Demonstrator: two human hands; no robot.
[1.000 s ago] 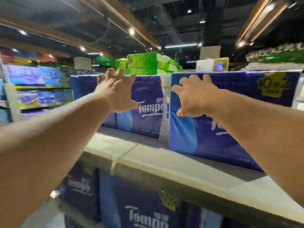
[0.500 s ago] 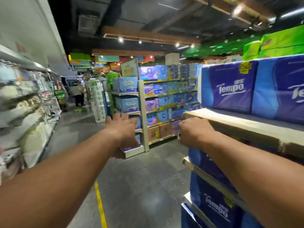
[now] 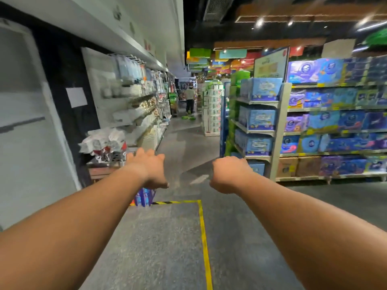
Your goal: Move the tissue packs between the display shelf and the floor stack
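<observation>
Here both arms reach out over the store aisle, and neither hand holds anything. The left hand (image 3: 151,169), left of the frame's centre, has its back to the camera with the fingers pointing away and hanging loosely, relaxed rather than clenched. The right hand (image 3: 229,174), just right of centre, also shows its back, and its fingers bend down out of sight, so whether they are curled tight or merely drooping cannot be told. Just below the left hand, partly hidden by the wrist, a few blue tissue packs (image 3: 144,197) stand on the grey floor (image 3: 163,243) at the far left corner of a rectangle marked by yellow tape (image 3: 204,237). Along the right side of the frame, a display shelf (image 3: 280,130) carries rows of blue and purple packs on several levels. At the left, a white wall rack (image 3: 136,105) holds pale goods. Far down the aisle, in the upper middle, a person (image 3: 190,99) stands, small and blurred.
</observation>
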